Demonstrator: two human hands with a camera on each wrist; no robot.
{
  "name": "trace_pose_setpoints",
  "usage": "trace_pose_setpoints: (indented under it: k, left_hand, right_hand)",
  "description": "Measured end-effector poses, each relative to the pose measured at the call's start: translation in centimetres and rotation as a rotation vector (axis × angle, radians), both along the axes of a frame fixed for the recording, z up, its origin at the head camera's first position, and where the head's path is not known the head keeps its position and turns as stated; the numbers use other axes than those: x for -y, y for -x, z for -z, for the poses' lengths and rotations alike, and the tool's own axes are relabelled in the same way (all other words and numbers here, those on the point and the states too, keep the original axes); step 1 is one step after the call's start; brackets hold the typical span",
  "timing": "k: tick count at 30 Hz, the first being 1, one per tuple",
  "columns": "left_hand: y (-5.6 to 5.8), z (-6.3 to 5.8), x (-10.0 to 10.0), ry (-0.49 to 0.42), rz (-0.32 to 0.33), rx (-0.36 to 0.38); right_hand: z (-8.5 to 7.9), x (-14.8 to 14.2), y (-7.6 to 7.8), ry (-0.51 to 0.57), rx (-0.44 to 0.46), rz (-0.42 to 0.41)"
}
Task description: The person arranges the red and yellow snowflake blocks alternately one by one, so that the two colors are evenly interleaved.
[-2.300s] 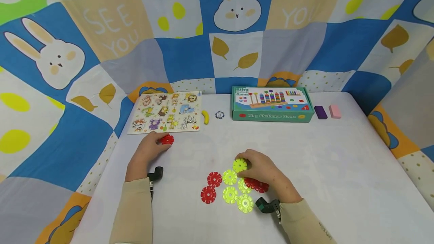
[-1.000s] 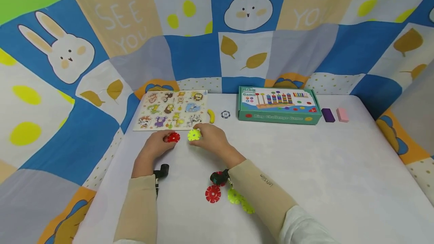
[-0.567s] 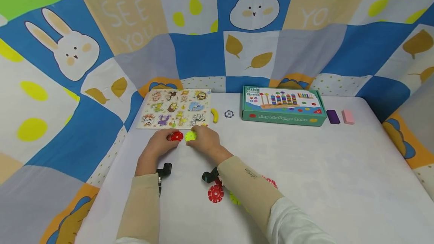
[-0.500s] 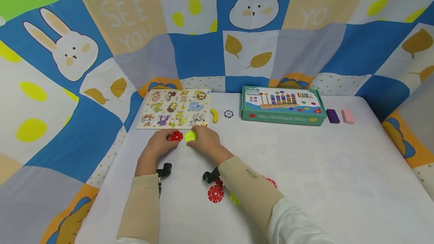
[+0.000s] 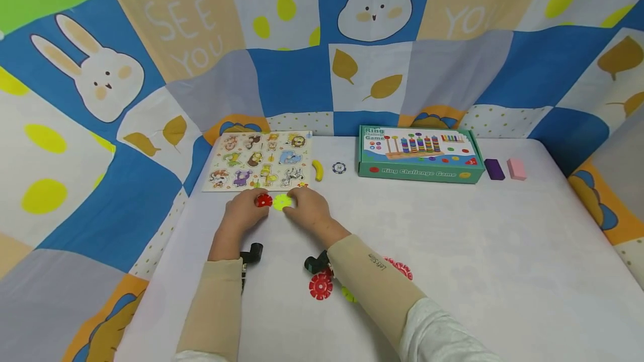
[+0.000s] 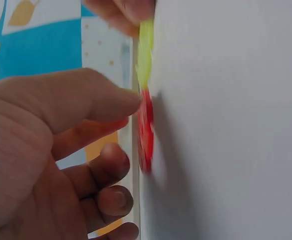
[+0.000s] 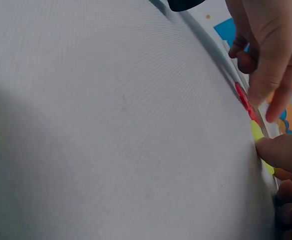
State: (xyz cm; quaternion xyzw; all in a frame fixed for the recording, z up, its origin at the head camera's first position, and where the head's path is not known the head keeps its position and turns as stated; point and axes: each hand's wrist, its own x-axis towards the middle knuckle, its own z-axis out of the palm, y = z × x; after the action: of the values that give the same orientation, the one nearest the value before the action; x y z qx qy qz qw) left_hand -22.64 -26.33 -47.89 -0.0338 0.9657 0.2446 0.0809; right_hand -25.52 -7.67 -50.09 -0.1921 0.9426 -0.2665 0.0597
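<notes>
My left hand [image 5: 244,212] has its thumb and index finger at the rim of a red notched toy disc [image 5: 264,200], just in front of the animal puzzle board [image 5: 206,187]. In the left wrist view this red disc [image 6: 146,135] shows edge-on, low over the white table. My right hand [image 5: 309,210] pinches a yellow-green notched disc [image 5: 282,201] by its rim. The two discs meet edge to edge in the left wrist view. Closer to me lies another red disc [image 5: 321,286]. My right sleeve partly hides further red discs [image 5: 402,270] and a yellow-green disc [image 5: 348,294].
A yellow toy banana [image 5: 317,170] and a round 10 chip [image 5: 339,167] lie right of the board. Behind, the green Ring Challenge Game box [image 5: 420,172] stands beside a purple block [image 5: 495,170] and a pink block [image 5: 516,169]. A patterned cloth [image 5: 292,82] hangs at the back.
My right hand has carried the yellow-green disc from the near pile leftward to beside the red one. My left hand, with the red disc, has shifted slightly right.
</notes>
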Motion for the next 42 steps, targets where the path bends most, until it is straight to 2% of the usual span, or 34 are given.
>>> trace_pose_setpoints:
  k: [3, 8, 12, 17, 23, 27, 31, 36, 42]
  left_hand:
    - [0.0, -0.3, -1.0, -0.018, 0.006, -0.009]
    - [0.0, -0.1, -2.2, -0.024, 0.032, -0.006]
    - [0.1, 0.4, -2.5, 0.017, 0.046, -0.015]
    - [0.2, 0.6, -2.6, 0.032, 0.054, -0.007]
    - [0.6, 0.3, -2.5, 0.046, 0.058, -0.002]
    - [0.8, 0.3, -2.4, 0.042, 0.051, 0.017]
    - [0.6, 0.4, -2.2, 0.04, 0.045, 0.03]
    - [0.4, 0.3, -2.3, 0.035, 0.049, 0.013]
    - [0.4, 0.7, -2.5, 0.03, 0.058, 0.009]
  right_hand:
    - [0.1, -0.3, 0.0, 0.014, 0.004, -0.005]
    - [0.1, -1.0, 0.2, 0.096, 0.023, -0.033]
    - [-0.3, -1.9, 0.2, 0.203, 0.104, -0.064]
    - [-1.9, -3.9, -0.5, 0.292, 0.208, -0.1]
    - [-4.6, -7.0, -2.1, 0.375, 0.193, -0.121]
    - [-5.3, -8.9, -3.6, 0.416, 0.196, -0.13]
    - [-4.9, -10.5, -5.7, 0.421, 0.206, -0.156]
    - [-4.1, -12.0, -8.4, 0.392, 0.192, -0.233]
    - [-2.7, -13.5, -10.3, 0.225, 0.166, -0.29]
